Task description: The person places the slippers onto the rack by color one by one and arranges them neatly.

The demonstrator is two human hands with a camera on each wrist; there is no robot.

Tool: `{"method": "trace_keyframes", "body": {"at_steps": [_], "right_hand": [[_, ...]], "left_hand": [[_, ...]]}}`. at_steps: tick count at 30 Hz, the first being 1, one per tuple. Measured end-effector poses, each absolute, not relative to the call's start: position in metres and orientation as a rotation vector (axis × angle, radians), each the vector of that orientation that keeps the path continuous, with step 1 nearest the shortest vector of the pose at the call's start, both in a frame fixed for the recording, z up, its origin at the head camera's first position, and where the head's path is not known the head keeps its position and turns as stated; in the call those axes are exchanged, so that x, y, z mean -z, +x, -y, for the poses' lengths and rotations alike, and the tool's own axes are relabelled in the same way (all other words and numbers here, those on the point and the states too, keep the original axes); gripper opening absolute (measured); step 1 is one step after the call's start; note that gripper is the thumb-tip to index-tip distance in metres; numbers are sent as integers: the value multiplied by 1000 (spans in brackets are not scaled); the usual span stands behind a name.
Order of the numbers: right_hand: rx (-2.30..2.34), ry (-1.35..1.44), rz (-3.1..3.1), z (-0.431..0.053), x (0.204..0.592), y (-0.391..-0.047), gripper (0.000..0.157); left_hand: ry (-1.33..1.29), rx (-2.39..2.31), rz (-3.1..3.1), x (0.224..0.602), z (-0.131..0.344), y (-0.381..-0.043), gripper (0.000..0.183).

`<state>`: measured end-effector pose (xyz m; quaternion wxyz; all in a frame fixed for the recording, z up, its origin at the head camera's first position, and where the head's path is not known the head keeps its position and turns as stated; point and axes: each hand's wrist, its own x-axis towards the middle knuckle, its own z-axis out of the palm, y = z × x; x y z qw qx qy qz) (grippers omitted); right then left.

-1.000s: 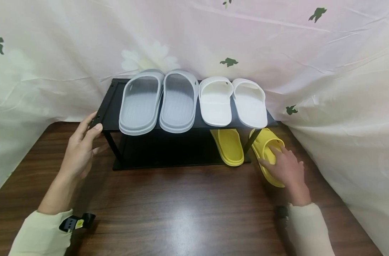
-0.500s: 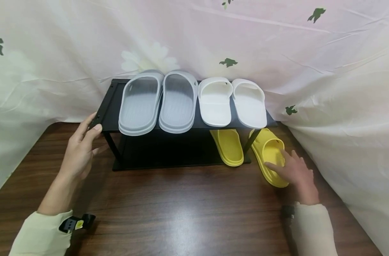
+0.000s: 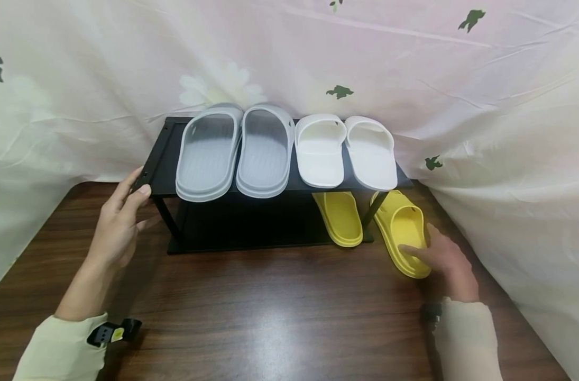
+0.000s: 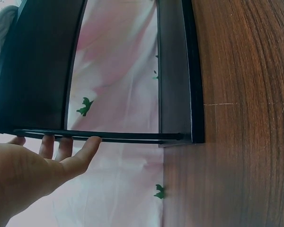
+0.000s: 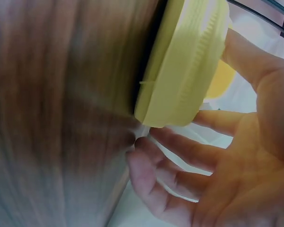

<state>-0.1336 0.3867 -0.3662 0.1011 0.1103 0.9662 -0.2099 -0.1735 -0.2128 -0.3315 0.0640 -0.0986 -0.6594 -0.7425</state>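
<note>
A black shoe rack (image 3: pixel 162 164) stands against the back cloth. My left hand (image 3: pixel 115 227) touches its left end, fingertips against the side bar in the left wrist view. On the floor just outside the rack's right leg lies a yellow slipper (image 3: pixel 389 225), toe towards the back. At its heel end, my right hand (image 3: pixel 446 259) holds it, thumb over the footbed and fingers along the outer right side. The right wrist view shows the slipper's heel (image 5: pixel 180 75) between thumb and fingers. A second yellow slipper (image 3: pixel 343 219) sits on the lower shelf, its toe hidden under the top shelf.
Two grey slippers (image 3: pixel 205 153) and two white slippers (image 3: pixel 320 159) stand side by side on the top shelf. The lower shelf (image 3: pixel 251 222) is dark. Patterned cloth (image 3: pixel 289 53) hangs behind and at both sides of the brown wood-look floor (image 3: pixel 270 307).
My right hand has shifted right and slightly back towards me, off the strap to the heel's right side. The slipper's heel has swung slightly right. My left hand stays put.
</note>
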Motion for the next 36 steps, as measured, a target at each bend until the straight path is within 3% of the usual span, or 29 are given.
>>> {"method": "trace_keyframes", "body": {"at_steps": [4,10,17,26,36], "right_hand": [[665,346,-2824,-390,366,-133,103],[802,420,-2717,-395,366,-134,105],[889,381,-2714,-399,369,-133,84],[1078,373,-2686,-404,374,-129,67],[1326,428,-2623,-408,381,-121,65]], "left_hand": [[-299,2242,1996,331,213,-173,55],[-293,2247,1992,331,214,-173,55],[-289,2237,2019,330,214,-173,55],[-283,2238,2012,331,214,-172,55],[-287,2227,2021,331,214,-173,55]]}}
